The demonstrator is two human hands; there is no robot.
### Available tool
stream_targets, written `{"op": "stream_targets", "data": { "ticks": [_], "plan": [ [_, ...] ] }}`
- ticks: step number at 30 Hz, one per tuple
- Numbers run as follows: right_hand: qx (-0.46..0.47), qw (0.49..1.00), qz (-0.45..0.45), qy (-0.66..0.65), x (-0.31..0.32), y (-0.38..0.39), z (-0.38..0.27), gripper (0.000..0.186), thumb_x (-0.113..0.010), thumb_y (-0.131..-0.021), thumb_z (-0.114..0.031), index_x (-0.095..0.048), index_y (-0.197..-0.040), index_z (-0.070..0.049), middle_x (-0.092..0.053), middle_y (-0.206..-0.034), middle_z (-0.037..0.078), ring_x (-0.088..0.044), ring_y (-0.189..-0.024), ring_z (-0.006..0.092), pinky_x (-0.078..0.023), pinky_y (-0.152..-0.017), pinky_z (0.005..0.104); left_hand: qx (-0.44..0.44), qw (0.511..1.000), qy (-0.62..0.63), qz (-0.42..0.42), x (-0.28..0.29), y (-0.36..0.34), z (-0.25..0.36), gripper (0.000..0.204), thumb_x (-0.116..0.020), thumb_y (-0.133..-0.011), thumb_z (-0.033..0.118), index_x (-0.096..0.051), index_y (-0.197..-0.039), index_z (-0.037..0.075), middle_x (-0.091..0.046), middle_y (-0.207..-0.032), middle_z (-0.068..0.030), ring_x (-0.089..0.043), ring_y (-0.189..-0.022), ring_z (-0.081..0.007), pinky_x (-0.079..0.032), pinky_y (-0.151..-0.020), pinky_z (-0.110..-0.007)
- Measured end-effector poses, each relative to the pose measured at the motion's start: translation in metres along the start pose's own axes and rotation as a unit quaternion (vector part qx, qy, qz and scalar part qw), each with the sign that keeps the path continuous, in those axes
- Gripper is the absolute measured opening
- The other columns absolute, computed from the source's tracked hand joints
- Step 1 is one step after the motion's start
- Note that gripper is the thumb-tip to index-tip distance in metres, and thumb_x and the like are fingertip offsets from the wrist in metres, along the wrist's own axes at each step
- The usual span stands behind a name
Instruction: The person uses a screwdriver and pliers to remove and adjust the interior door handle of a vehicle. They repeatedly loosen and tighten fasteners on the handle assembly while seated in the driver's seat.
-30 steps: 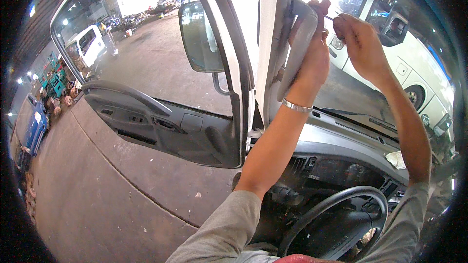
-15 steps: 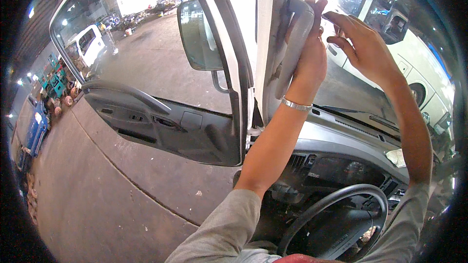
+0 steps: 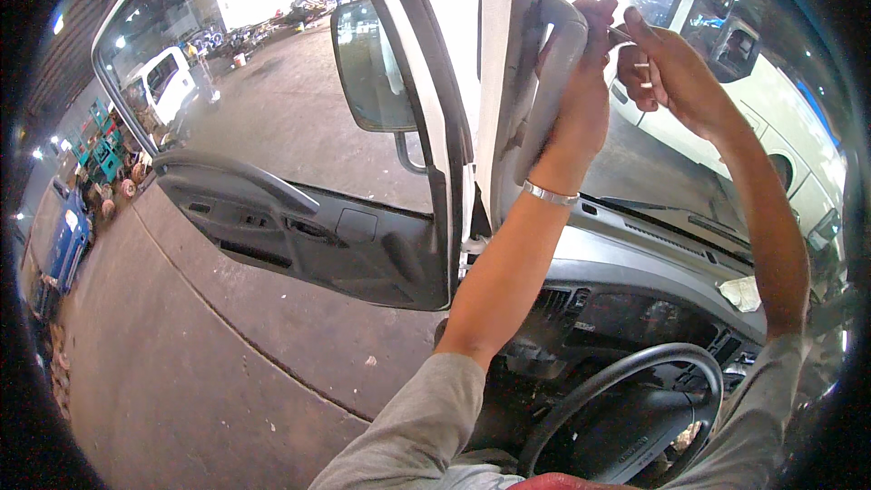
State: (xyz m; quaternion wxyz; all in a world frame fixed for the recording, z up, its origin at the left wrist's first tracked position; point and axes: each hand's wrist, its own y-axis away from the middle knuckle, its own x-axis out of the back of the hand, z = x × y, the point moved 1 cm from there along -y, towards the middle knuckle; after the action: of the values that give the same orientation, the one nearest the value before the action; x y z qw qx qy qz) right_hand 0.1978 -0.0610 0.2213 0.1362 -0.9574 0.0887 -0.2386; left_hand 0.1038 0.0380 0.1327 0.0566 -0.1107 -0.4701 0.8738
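Note:
A grey grab handle (image 3: 555, 82) runs up the inside of the windshield pillar. My left hand (image 3: 585, 100), with a metal band at its wrist, is closed at the upper part of this handle, which hides some of the fingers. Close by on the right, my right hand (image 3: 670, 73) has its fingers curled and its thumb raised. A thin dark tool-like piece (image 3: 621, 34) sticks out from the right thumb and fingers toward the left fingertips; its exact kind is unclear. Glare from the windshield washes out the area behind both hands.
The cab door (image 3: 299, 227) hangs open at left, with a side mirror (image 3: 372, 63) beyond its window. Below my arms are the steering wheel (image 3: 626, 354) and dashboard (image 3: 626, 263), with a crumpled white piece (image 3: 742, 293) on it. A white vehicle (image 3: 771, 118) stands outside.
My right hand has turned, its thumb now up and fingers curled under, and the thin piece shows between the hands. My left hand has barely moved.

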Motion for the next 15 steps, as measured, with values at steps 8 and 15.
{"op": "stream_targets", "data": {
  "ticks": [8,15],
  "plan": [
    [0.324,0.732,0.168,0.576,-0.002,0.014,0.003,0.022,-0.061,-0.1,-0.018,-0.061,-0.115,-0.002,-0.059,-0.097,0.016,-0.06,-0.09,0.0348,-0.052,-0.082,0.0439,0.001,1.0,-0.006,0.007,0.0,0.002,-0.003,0.032,-0.055,-0.103,0.031,-0.065,-0.112,0.001,-0.066,-0.103,-0.019,-0.06,-0.1,-0.0346,-0.045,-0.094,-0.048],
    [0.052,0.981,0.062,0.179,-0.013,0.015,0.003,0.032,-0.056,-0.105,-0.035,-0.062,-0.105,-0.003,-0.058,-0.075,0.003,-0.053,-0.058,0.017,-0.044,-0.054,0.0291,-0.004,1.0,-0.016,0.003,0.001,0.003,-0.003,0.033,-0.054,-0.103,0.031,-0.065,-0.111,0.001,-0.066,-0.101,-0.0191,-0.061,-0.099,-0.0348,-0.045,-0.093,-0.049]
  ]
}}
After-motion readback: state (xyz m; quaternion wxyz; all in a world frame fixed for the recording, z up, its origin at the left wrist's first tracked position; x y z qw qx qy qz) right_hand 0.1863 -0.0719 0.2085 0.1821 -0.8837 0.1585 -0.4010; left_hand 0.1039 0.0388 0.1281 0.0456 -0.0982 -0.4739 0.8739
